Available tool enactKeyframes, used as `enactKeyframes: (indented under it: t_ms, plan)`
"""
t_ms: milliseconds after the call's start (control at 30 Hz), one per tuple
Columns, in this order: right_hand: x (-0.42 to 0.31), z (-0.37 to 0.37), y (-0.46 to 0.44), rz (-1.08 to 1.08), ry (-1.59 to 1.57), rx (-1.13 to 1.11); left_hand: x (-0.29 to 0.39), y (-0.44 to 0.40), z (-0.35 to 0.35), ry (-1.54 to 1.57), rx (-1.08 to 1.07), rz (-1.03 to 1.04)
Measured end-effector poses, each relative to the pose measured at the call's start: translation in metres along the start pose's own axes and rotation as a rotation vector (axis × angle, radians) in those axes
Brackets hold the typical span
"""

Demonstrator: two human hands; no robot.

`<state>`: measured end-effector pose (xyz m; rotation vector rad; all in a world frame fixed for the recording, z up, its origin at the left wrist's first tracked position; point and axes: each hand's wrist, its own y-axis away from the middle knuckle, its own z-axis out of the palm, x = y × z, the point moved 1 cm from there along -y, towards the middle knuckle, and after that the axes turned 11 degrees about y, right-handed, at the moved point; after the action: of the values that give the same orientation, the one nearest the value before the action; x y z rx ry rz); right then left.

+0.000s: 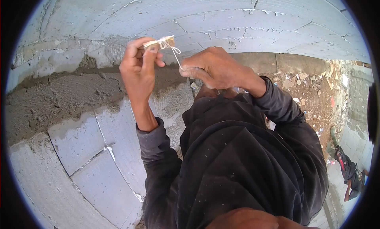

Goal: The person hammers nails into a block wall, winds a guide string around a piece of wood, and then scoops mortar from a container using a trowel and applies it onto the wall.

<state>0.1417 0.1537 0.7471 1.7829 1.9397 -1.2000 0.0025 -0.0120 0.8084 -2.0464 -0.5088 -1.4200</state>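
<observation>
My left hand pinches a small wooden piece between thumb and fingers, near the block wall. White string is wound around the wood, and a loose loop of it hangs off the right end. From there the string runs down to my right hand, whose thumb and bent forefinger are closed on it. Between the two hands the string looks fairly straight. The other fingers of my right hand are curled and partly hidden.
A pale block wall rises in front. Wet grey mortar lies along its left base, beside more blocks. Rubble-strewn ground lies to the right. Another person in dark clothes is at the far right.
</observation>
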Motion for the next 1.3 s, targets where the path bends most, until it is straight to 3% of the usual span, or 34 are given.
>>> enactKeyframes:
  t_ms: [33,67,100,167,200,233,300,333,367,433,467,500,567,600,633,700,733,767,833,900,967,1000,1033,1100,1167,1200,1233,1267,1300]
  plan:
    - [-0.005,-0.002,0.000,-0.043,0.041,-0.063,-0.003,-0.001,-0.001,-0.292,0.032,-0.003]
    - [0.001,-0.009,-0.005,0.001,-0.003,0.046,0.000,0.003,-0.001,-0.509,-0.155,0.094]
    - [0.009,-0.016,-0.009,0.006,-0.001,0.048,0.003,0.010,0.000,-0.506,-0.160,0.095]
    - [0.022,-0.028,-0.015,0.209,-0.197,0.062,0.008,0.022,0.005,0.221,-0.226,-0.082]
    - [0.020,-0.009,-0.014,0.098,-0.230,0.111,0.008,0.019,0.002,0.332,-0.130,-0.069]
    - [0.020,-0.002,-0.007,0.092,-0.226,0.111,0.003,0.013,0.003,0.332,-0.127,-0.063]
    - [-0.005,0.004,0.004,-0.022,0.000,-0.042,-0.011,0.003,0.005,0.066,0.181,-0.080]
    - [-0.008,-0.002,0.002,-0.014,-0.050,0.010,-0.009,0.008,0.009,-0.221,0.092,-0.079]
    - [-0.005,-0.010,-0.001,-0.011,-0.051,0.008,-0.006,0.016,0.010,-0.220,0.091,-0.082]
    - [0.015,-0.026,-0.007,0.169,-0.087,0.102,-0.001,0.030,0.015,0.122,-0.223,-0.154]
    - [0.028,-0.008,-0.003,0.128,-0.220,0.123,0.004,0.031,0.016,0.328,-0.174,-0.100]
    - [0.024,0.000,0.001,0.127,-0.217,0.127,0.000,0.026,0.015,0.328,-0.176,-0.096]
    - [0.001,0.012,0.012,0.034,-0.115,-0.096,-0.017,0.012,0.008,0.322,0.244,-0.097]
    - [-0.006,0.008,0.013,-0.012,-0.103,-0.101,-0.021,0.012,0.008,-0.032,0.251,-0.114]
    - [-0.006,-0.003,0.009,-0.012,-0.108,-0.103,-0.023,0.015,0.007,-0.035,0.254,-0.119]
    - [0.003,-0.022,0.000,0.180,-0.171,-0.006,-0.017,0.023,0.010,-0.514,-0.161,0.302]
    - [0.013,-0.012,0.001,0.184,-0.174,-0.006,-0.012,0.032,0.009,-0.242,-0.249,0.071]
    - [0.027,0.005,0.003,0.151,-0.154,0.032,-0.008,0.033,0.006,-0.241,-0.250,0.073]
    - [0.025,0.014,0.005,0.113,-0.128,0.075,-0.006,0.032,-0.002,0.372,-0.012,-0.231]
    - [-0.005,0.017,0.014,-0.007,-0.079,-0.145,-0.018,0.018,-0.002,0.309,0.125,-0.195]
    - [-0.010,-0.005,0.005,-0.017,-0.102,-0.097,-0.019,0.015,0.003,-0.697,-0.023,0.296]
    - [0.000,-0.019,0.000,0.123,-0.161,-0.021,-0.010,0.022,0.004,-0.616,-0.193,0.240]
    - [0.010,-0.027,-0.002,0.265,-0.222,0.057,-0.002,0.030,0.007,-0.611,-0.199,0.246]
    - [0.025,-0.004,0.007,0.266,-0.217,0.099,0.006,0.041,0.012,0.230,-0.141,-0.111]
    - [0.013,0.024,0.022,0.131,-0.080,-0.078,-0.009,0.028,0.010,0.307,-0.029,-0.104]
    - [0.001,0.024,0.023,-0.026,-0.078,-0.016,-0.019,0.019,0.010,0.011,0.036,-0.007]
    - [-0.003,0.012,0.018,-0.026,-0.078,-0.019,-0.024,0.016,0.010,-0.284,0.099,0.090]
    - [-0.006,-0.007,0.012,0.068,-0.176,-0.005,-0.012,0.017,0.014,-0.549,-0.073,0.222]
    - [-0.006,-0.021,0.008,0.166,-0.271,0.015,-0.005,0.022,0.015,-0.546,-0.077,0.226]
